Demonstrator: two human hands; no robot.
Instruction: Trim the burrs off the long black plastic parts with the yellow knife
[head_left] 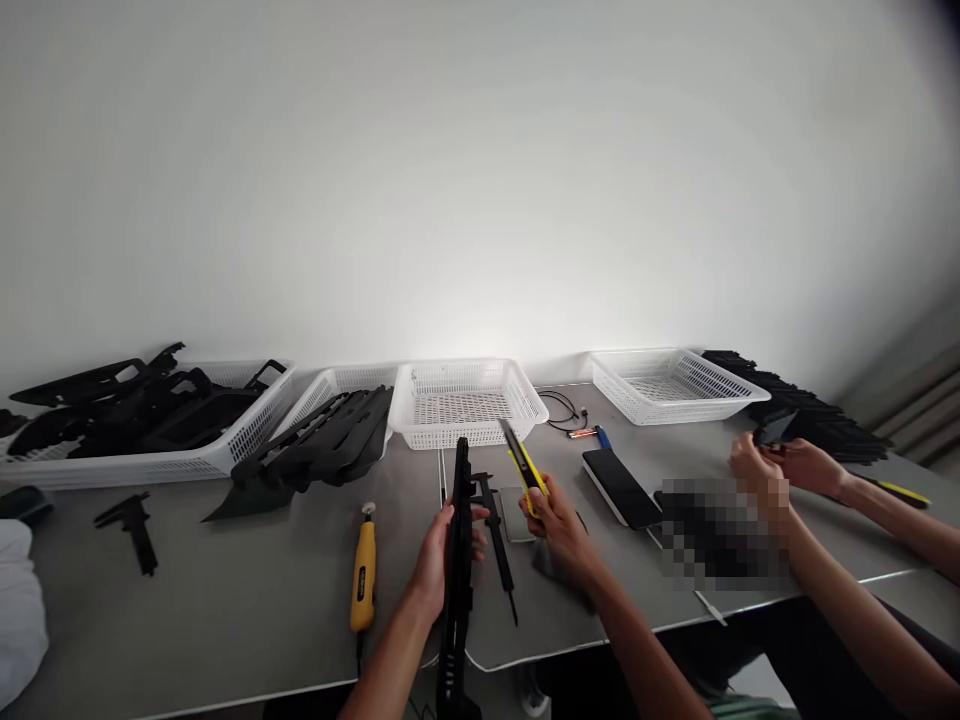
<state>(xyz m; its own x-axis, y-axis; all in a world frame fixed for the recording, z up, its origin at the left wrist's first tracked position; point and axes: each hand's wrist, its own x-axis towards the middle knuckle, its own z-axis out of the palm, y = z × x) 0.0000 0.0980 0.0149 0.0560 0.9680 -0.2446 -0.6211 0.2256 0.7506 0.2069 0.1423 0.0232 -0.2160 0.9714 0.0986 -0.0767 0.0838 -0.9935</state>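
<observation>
1. The left basket (262,425) is white and carries a heap of black parts (135,410); some of them rise over its rim.
2. In front of it, on the table (247,590), lies the first caliper (135,525).
3. The second basket (345,376) has long dark pieces (341,430), which lean out over its front edge.
4. Nearer to the person lies the yellow tool (363,575).
5. The left hand (433,555) is closed around the long part (457,560), which is black and stands almost upright, in front of the third basket (427,437). This basket shows its bare grid floor.
6. Between the two hands lies the second caliper (496,530).
7. The right hand (559,525) is clamped on the knife (523,462), its blade pointing up to the left. The hands are apart from each other.
8. The right basket (679,410) also shows its grid floor; the dark stack (814,415) lies at its right side.
9. Another person's hands (757,468) hold a small dark piece (776,428) near this stack.
</observation>
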